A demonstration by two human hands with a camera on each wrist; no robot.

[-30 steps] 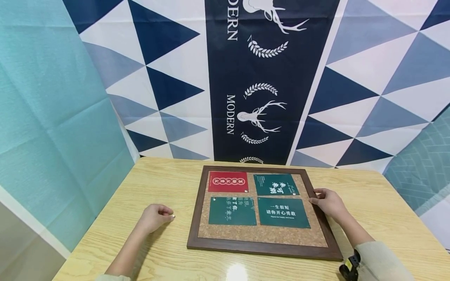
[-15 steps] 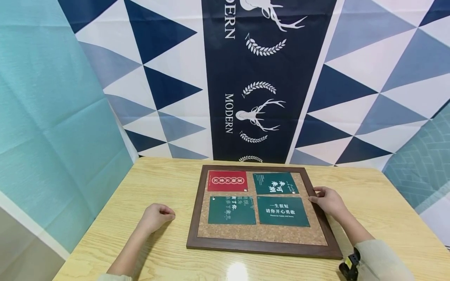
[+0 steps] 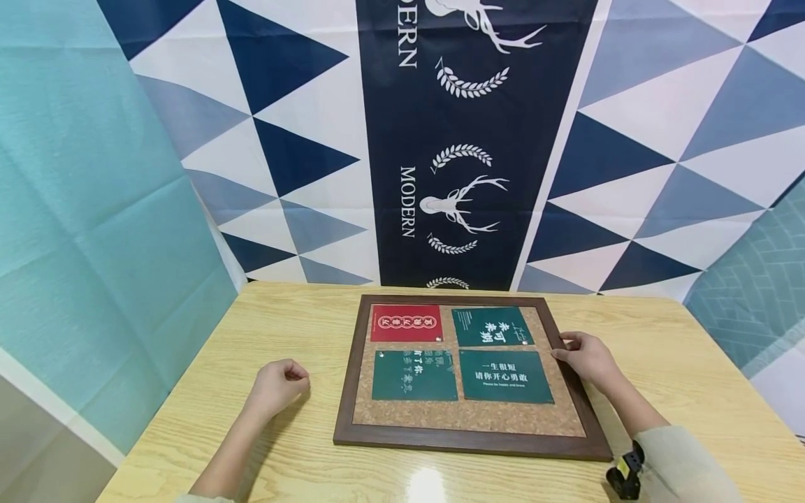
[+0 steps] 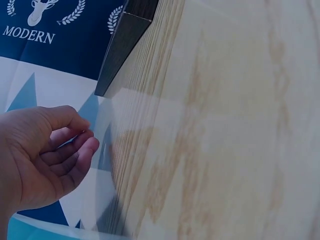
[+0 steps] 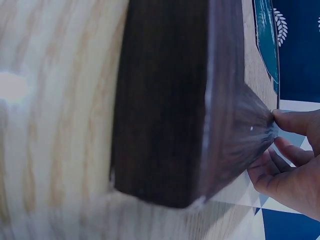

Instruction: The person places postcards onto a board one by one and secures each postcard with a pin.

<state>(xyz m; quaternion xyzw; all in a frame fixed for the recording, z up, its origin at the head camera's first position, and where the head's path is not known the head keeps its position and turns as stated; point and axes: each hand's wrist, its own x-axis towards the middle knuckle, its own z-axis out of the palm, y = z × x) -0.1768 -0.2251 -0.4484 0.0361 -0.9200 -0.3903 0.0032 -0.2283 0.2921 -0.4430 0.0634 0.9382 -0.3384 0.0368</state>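
A cork board [image 3: 465,417] in a dark brown wooden frame lies flat on the table. Pinned to it are a red card [image 3: 407,323] and three green cards, one of them the lower right card [image 3: 506,377]. My right hand [image 3: 588,358] pinches the board's right edge; in the right wrist view its thumb and fingers [image 5: 282,120] meet at the frame. To the left of the board, apart from it, hovers my left hand [image 3: 277,388]. Its fingers are curled with thumb and index tips together [image 4: 89,132]; whether something tiny sits between them is unclear.
The pale wood-grain table [image 3: 283,321] extends on both sides of the board. A patterned cloth [image 3: 453,140] with deer prints hangs behind it. Small silvery pins, such as the pin on the red card [image 3: 438,339], hold the cards. A black wrist camera [image 3: 625,474] sits at my right cuff.
A second ago a small bright glint showed at my left fingertips; now none is visible there. My left hand has shifted very slightly. The right hand keeps its place on the board's edge.
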